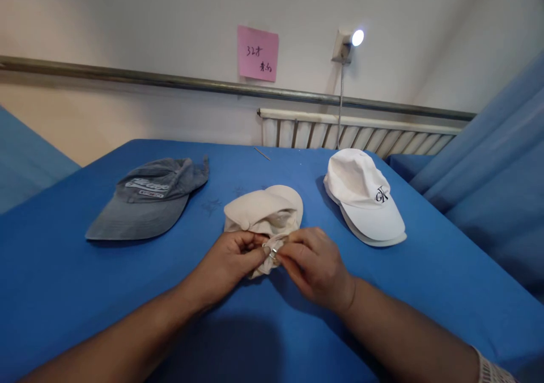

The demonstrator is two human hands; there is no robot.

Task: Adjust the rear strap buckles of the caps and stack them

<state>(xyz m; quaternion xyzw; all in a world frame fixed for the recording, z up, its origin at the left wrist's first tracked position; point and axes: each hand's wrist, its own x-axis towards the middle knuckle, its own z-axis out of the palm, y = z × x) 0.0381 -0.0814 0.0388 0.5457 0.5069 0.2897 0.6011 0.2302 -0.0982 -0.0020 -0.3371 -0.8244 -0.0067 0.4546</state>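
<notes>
A beige cap (259, 204) lies in front of me on the blue-covered table, its inside partly showing and its back strap toward me. A small metal buckle (273, 252) sits on that strap. My left hand (233, 255) pinches the strap just left of the buckle, thumb on top. From the other side, my right hand (317, 261) is closed on the strap with thumb and forefinger at the buckle. The strap's end is partly hidden by my fingers.
A grey-blue cap (148, 199) lies to the left. Two stacked white caps (363, 193) sit at the right. A thin stick (262, 153) rests near the table's (85, 309) back edge. Behind are a metal rail (170, 81), a radiator (361, 131) and a blue curtain (488, 162).
</notes>
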